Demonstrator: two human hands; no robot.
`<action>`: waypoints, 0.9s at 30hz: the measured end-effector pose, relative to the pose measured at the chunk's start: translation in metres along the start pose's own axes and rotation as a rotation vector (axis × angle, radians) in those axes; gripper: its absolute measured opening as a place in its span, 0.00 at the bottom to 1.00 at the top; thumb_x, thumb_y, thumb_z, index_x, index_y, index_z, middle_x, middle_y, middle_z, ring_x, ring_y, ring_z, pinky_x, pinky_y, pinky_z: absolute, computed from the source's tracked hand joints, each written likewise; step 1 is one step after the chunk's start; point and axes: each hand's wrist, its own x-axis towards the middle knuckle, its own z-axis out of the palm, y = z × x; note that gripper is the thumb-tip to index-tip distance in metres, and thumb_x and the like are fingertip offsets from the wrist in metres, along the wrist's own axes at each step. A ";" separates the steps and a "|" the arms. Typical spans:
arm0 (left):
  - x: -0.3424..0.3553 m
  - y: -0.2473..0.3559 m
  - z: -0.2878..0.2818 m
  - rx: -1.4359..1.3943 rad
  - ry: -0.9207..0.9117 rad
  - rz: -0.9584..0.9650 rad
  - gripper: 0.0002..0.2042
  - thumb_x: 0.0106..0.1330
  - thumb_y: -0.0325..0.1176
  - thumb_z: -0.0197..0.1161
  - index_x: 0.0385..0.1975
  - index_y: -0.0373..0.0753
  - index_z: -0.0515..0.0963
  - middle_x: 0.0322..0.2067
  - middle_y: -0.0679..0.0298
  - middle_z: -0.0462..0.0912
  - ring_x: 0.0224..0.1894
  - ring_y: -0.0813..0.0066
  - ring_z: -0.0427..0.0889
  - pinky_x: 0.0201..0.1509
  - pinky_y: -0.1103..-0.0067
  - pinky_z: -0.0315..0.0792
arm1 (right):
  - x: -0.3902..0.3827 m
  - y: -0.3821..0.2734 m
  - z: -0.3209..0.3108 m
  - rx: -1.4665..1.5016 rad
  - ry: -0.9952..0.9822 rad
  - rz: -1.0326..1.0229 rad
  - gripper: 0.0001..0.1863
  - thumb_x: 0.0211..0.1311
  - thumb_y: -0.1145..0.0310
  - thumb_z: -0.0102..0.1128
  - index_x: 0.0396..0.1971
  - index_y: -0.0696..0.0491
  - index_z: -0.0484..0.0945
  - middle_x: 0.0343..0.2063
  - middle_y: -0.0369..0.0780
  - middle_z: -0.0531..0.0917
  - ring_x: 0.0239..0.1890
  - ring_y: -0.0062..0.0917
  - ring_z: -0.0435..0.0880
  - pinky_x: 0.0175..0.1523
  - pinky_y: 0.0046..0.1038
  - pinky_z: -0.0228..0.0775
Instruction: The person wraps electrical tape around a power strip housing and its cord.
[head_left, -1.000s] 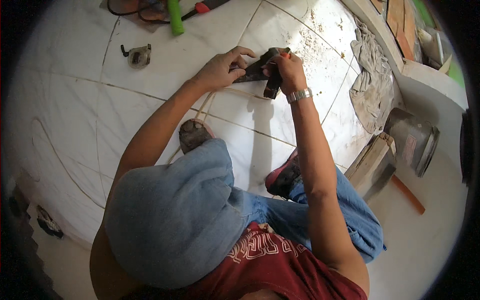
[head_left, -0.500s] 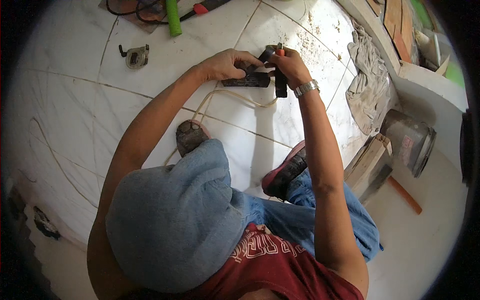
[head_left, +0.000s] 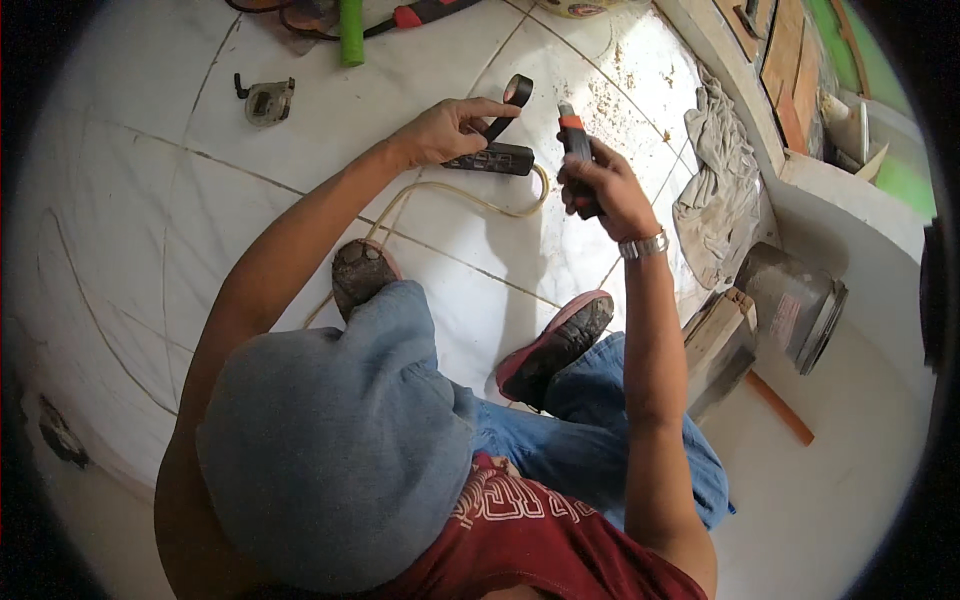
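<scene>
My left hand pinches a length of black tape, and the tape's roll stands up at its fingertips. Just below those fingers a black oblong extension block lies on the tiles, its near end partly covered by the hand. From its right end a pale cable loops back toward my left shoe. In my right hand is a black and orange utility knife, its tip pointing away from me. A gap separates the knife from the tape.
A tape measure lies at the left. Farther off are a green tube and a red and black handled tool. A crumpled grey cloth lies right, near a clear container and a wooden block.
My right hand has drawn the knife away from the tape, to the right and toward me. The tape roll now shows beyond my left fingers, which stay near the block.
</scene>
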 end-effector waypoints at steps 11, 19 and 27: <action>-0.002 0.003 0.002 0.119 0.044 -0.019 0.33 0.60 0.20 0.56 0.69 0.48 0.75 0.35 0.73 0.77 0.36 0.85 0.73 0.46 0.85 0.72 | 0.003 0.017 0.001 0.148 -0.059 0.091 0.26 0.73 0.66 0.44 0.66 0.62 0.64 0.38 0.46 0.84 0.33 0.31 0.87 0.30 0.33 0.83; 0.002 0.001 0.004 0.060 0.034 0.010 0.36 0.57 0.15 0.48 0.69 0.48 0.75 0.35 0.73 0.74 0.35 0.85 0.73 0.42 0.85 0.70 | -0.006 0.021 -0.001 0.256 -0.114 -0.118 0.31 0.76 0.72 0.51 0.75 0.62 0.55 0.51 0.51 0.83 0.43 0.31 0.86 0.43 0.31 0.84; 0.000 -0.006 0.003 0.074 0.037 0.022 0.37 0.57 0.14 0.47 0.69 0.48 0.75 0.39 0.71 0.75 0.37 0.85 0.74 0.48 0.85 0.71 | 0.003 0.038 -0.023 0.240 -0.029 -0.154 0.21 0.78 0.65 0.55 0.61 0.63 0.72 0.41 0.44 0.85 0.31 0.19 0.82 0.30 0.22 0.75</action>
